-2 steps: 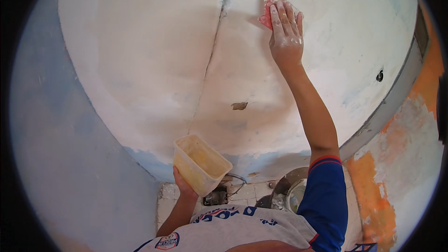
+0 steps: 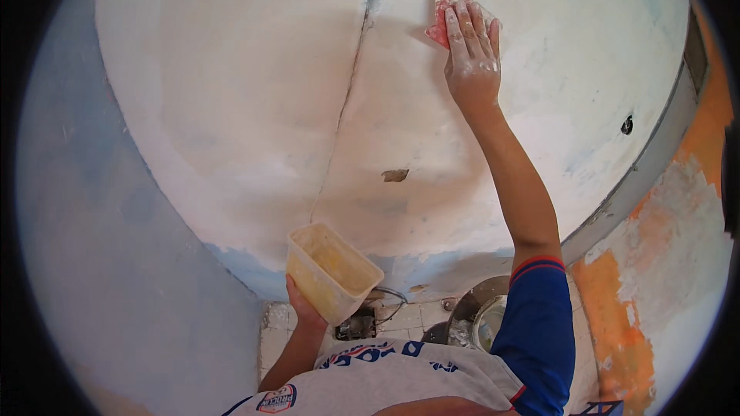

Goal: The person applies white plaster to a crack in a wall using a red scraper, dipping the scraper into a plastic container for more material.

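Observation:
My right hand (image 2: 472, 50), dusted with white, is stretched up to the white wall (image 2: 254, 108). Its fingers press a flat red putty spreader (image 2: 442, 21), smeared with white, against the surface; part of it is hidden under the fingers. Low on the left, my left hand (image 2: 305, 308) grips a rectangular cream plastic tub (image 2: 333, 286) by its side. The tub is tilted, its mouth facing up, with pale residue coating the inside walls. Most of the left fingers are hidden behind the tub.
A long crack (image 2: 351, 85) runs down the wall beside a small hole (image 2: 395, 176). At right is a dark wall fitting (image 2: 627, 125). A blue-grey wall (image 2: 139, 262) stands left, a peeling orange wall (image 2: 605, 293) right. On the tiled floor are a round container (image 2: 489, 323) and a dark cabled object (image 2: 356, 325).

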A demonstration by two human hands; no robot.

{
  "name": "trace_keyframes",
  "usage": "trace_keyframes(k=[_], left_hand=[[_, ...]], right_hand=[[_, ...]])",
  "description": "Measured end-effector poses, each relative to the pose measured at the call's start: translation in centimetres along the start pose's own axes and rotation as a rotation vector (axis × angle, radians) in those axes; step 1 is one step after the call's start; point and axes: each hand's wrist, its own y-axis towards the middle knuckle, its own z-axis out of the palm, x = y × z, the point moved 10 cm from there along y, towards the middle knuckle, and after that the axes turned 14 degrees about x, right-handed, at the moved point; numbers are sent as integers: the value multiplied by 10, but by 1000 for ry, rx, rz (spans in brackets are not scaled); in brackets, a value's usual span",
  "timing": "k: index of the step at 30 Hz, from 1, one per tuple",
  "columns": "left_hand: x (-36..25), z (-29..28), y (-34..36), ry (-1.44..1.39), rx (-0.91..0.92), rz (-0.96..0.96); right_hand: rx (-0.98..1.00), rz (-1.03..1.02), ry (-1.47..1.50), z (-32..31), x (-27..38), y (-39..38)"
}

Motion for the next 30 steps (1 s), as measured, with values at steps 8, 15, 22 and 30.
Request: trace_keyframes(k=[8,15,22,30], left_hand=[[1,5,1,34,6,5],[5,3,7,-31,5,-11],[19,3,10,-31,20,-57],[14,18,1,-6,31,-42]], right_hand=[[184,-22,64,30,2,-20],[359,-103,217,8,41,-76],[74,-81,31,-14,-31,-3],[400,-267,175,13,47,-84]])
